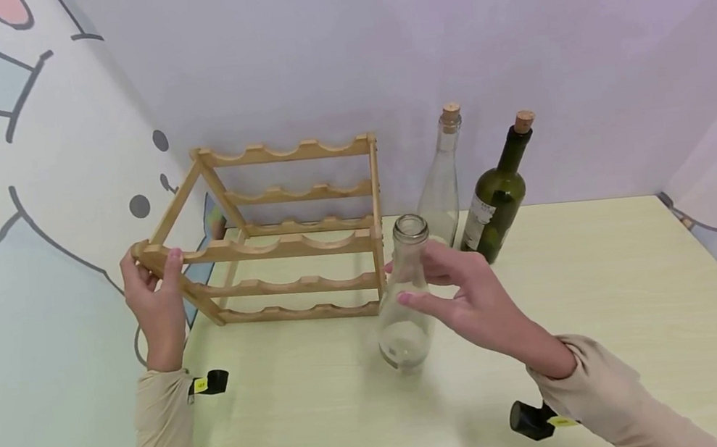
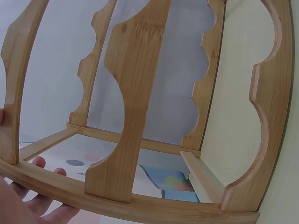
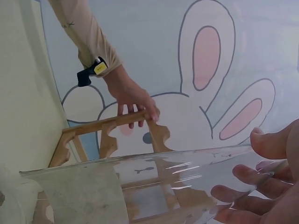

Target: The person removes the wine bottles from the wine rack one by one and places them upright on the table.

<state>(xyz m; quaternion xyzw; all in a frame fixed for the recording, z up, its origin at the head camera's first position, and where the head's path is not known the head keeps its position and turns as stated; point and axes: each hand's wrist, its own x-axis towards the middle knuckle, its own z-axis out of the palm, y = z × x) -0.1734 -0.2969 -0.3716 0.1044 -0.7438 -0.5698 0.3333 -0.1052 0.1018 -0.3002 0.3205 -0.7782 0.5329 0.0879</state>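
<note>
A wooden wine rack with scalloped bars stands on the table toward the left. My left hand grips its upper front left corner, thumb on top of the rail; in the left wrist view, fingertips curl around the side rail. With my right hand I hold an uncorked clear glass bottle by its upper body, beside the rack's front right corner. The bottle is nearly upright; whether its base touches the table cannot be told. Through its glass the rack shows in the right wrist view.
Behind my right hand stand a clear bottle with a cork and a dark green labelled bottle, also corked. The pale table meets a plain wall at the back. A cartoon-printed wall borders the left side.
</note>
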